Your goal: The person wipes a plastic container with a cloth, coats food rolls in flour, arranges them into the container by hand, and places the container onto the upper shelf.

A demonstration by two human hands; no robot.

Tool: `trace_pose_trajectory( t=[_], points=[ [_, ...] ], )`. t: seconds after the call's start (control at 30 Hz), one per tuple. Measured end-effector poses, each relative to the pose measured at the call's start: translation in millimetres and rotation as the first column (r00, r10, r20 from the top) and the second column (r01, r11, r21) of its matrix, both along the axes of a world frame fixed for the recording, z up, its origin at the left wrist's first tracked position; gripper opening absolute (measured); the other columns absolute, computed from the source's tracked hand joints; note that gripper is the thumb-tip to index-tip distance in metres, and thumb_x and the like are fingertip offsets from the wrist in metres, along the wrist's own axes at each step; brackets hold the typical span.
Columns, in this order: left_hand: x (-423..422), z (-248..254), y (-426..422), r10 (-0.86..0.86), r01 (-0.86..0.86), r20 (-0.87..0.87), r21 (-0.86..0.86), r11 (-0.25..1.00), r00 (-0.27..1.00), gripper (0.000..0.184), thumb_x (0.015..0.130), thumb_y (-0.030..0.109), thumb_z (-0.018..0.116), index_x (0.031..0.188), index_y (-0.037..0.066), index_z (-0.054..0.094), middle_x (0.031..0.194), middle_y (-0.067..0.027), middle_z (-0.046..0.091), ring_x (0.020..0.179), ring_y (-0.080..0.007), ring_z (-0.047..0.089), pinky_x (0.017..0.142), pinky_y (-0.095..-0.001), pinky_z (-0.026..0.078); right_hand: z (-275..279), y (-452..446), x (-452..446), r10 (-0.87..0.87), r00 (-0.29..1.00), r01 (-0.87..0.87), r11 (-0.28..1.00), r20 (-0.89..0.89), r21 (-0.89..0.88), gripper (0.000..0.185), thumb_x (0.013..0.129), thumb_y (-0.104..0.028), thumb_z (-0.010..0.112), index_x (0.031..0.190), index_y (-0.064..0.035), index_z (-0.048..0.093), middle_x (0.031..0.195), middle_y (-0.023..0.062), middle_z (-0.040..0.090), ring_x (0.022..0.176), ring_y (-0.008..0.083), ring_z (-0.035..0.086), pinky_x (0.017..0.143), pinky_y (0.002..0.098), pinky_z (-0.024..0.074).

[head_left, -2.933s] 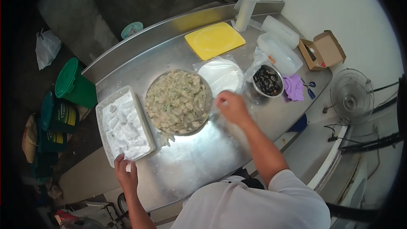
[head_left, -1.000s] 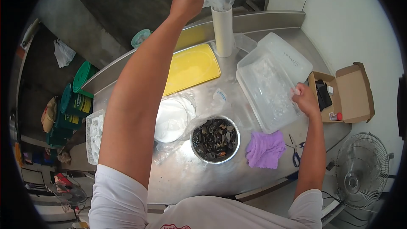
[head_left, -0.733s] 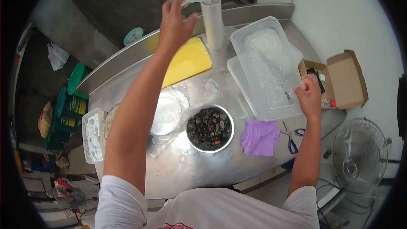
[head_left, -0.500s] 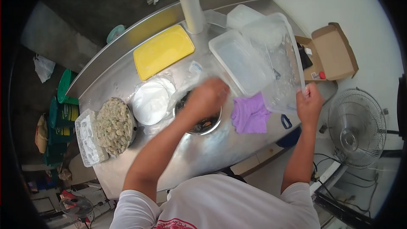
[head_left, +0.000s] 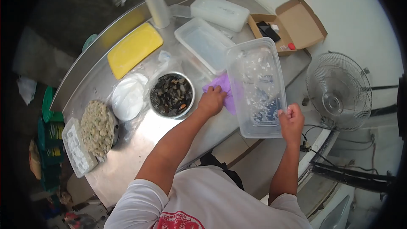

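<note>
My right hand [head_left: 291, 121] grips the lower right rim of a clear plastic container [head_left: 258, 89]. The container is tilted up, with wet white flecks over its inside. My left hand [head_left: 213, 101] is closed on a bunched purple cloth [head_left: 227, 88] at the worktop, its fingertips partly hidden in the folds. Left of that hand stands a round metal bowl [head_left: 171, 94] of dark, wet pieces. The container's left edge overlaps part of the cloth.
On the steel worktop [head_left: 140, 146] are a yellow lid [head_left: 135, 50], white round discs [head_left: 128, 96], a heaped pale mixture [head_left: 97, 125], an egg-carton-like tray [head_left: 78, 148], a plastic roll [head_left: 155, 4], a shallow tub [head_left: 202, 42] and another container [head_left: 219, 12]. Right: cardboard box [head_left: 301, 21], fan [head_left: 339, 91].
My left hand has moved from above the bowl rightward onto the purple cloth, bunching it. My right hand has brought the container lower and nearer to me. The whole view has shifted.
</note>
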State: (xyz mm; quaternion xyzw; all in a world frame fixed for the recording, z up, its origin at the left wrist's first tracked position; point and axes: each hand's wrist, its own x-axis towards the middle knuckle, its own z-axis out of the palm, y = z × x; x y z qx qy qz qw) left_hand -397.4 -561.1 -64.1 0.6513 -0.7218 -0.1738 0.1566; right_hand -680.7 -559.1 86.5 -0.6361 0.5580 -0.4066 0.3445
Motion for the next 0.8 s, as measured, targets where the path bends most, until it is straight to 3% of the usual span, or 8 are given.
trace_pose_trajectory(
  t=[0.13, 0.27, 0.33, 0.47, 0.53, 0.63, 0.7, 0.8],
  points=[
    [11, 11, 22, 0.158, -0.181, -0.234, -0.082, 0.98, 0.959, 0.025, 0.079, 0.013, 0.065, 0.104, 0.007, 0.066, 0.112, -0.0175, 0.058, 0.106, -0.0399, 0.056, 0.089, -0.0476, 0.05, 21, -6, -7, -0.101, 0.781, -0.35, 0.748, -0.617, -0.565, 0.016, 0.078, 0.001, 0.061, 0.075, -0.0051, 0.046, 0.07, 0.0129, 0.046, 0.058, 0.0281, 0.048, 0.053, 0.0393, 0.039],
    [18, 16, 29, 0.319, -0.386, -0.546, -0.007, 0.923, 0.774, 0.029, 0.074, 0.018, 0.071, 0.099, 0.003, 0.066, 0.099, -0.0217, 0.06, 0.095, -0.0393, 0.06, 0.085, -0.0437, 0.049, 71, 4, -30, -0.348, 0.551, -0.447, 0.645, -0.759, -0.62, 0.013, 0.073, -0.001, 0.061, 0.076, -0.0055, 0.049, 0.074, 0.0135, 0.05, 0.065, 0.0335, 0.053, 0.055, 0.0454, 0.0407],
    [18, 12, 35, 0.44, -0.478, -0.643, 0.128, 0.869, 0.627, 0.027, 0.079, 0.016, 0.072, 0.101, 0.002, 0.064, 0.094, -0.0158, 0.064, 0.084, -0.0243, 0.064, 0.076, -0.0356, 0.052, 77, 10, -36, -0.493, 0.535, -0.518, 0.451, -0.686, -0.727, 0.014, 0.07, -0.003, 0.062, 0.077, -0.0069, 0.049, 0.073, 0.0115, 0.049, 0.066, 0.0313, 0.053, 0.057, 0.0447, 0.0409],
    [7, 9, 47, 0.519, -0.472, -0.72, 0.296, 0.83, 0.461, 0.022, 0.082, 0.013, 0.07, 0.099, 0.001, 0.063, 0.09, -0.0098, 0.065, 0.078, -0.0166, 0.063, 0.071, -0.0318, 0.052, 16, 23, -44, -0.188, 0.404, -0.63, 0.653, -0.895, -0.422, 0.017, 0.069, -0.003, 0.063, 0.077, -0.0072, 0.049, 0.073, 0.01, 0.047, 0.067, 0.0296, 0.053, 0.058, 0.0438, 0.0413],
    [6, 7, 54, 0.47, -0.506, -0.652, 0.15, 0.849, 0.595, 0.02, 0.084, 0.013, 0.07, 0.1, 0.002, 0.062, 0.088, -0.0077, 0.066, 0.074, -0.0146, 0.062, 0.069, -0.0297, 0.051, 5, 17, -42, -0.178, 0.377, -0.601, 0.7, -0.909, -0.387, 0.016, 0.07, -0.003, 0.062, 0.077, -0.0079, 0.049, 0.075, 0.01, 0.049, 0.069, 0.0286, 0.053, 0.059, 0.043, 0.0418],
    [5, 9, 77, 0.516, -0.487, -0.737, 0.289, 0.824, 0.437, 0.016, 0.087, 0.012, 0.067, 0.099, 0.003, 0.059, 0.087, -0.0065, 0.064, 0.072, -0.0127, 0.061, 0.066, -0.0281, 0.05, 31, 26, -43, -0.405, 0.443, -0.457, 0.665, -0.8, -0.59, 0.014, 0.072, -0.004, 0.061, 0.078, -0.0084, 0.05, 0.077, 0.0092, 0.05, 0.07, 0.0286, 0.054, 0.058, 0.0415, 0.0435],
    [5, 11, 80, 0.546, -0.363, -0.828, 0.474, 0.802, 0.125, 0.011, 0.089, 0.007, 0.063, 0.097, 0.004, 0.056, 0.086, -0.0057, 0.061, 0.073, -0.0117, 0.059, 0.064, -0.0273, 0.048, 34, 35, -34, -0.389, 0.481, -0.439, 0.669, -0.786, -0.6, 0.014, 0.071, -0.002, 0.06, 0.077, -0.0077, 0.049, 0.075, 0.0109, 0.049, 0.07, 0.0317, 0.054, 0.059, 0.0439, 0.0437],
    [-3, 12, 95, 0.528, -0.312, -0.846, 0.524, 0.792, -0.081, 0.011, 0.089, 0.005, 0.064, 0.097, 0.004, 0.056, 0.085, -0.0046, 0.061, 0.073, -0.0104, 0.057, 0.066, -0.0256, 0.047, -10, 37, -39, -0.252, 0.454, -0.436, 0.774, -0.855, -0.46, 0.015, 0.071, -0.001, 0.061, 0.078, -0.0071, 0.049, 0.077, 0.0119, 0.051, 0.072, 0.035, 0.055, 0.06, 0.0456, 0.0448]
  ],
)
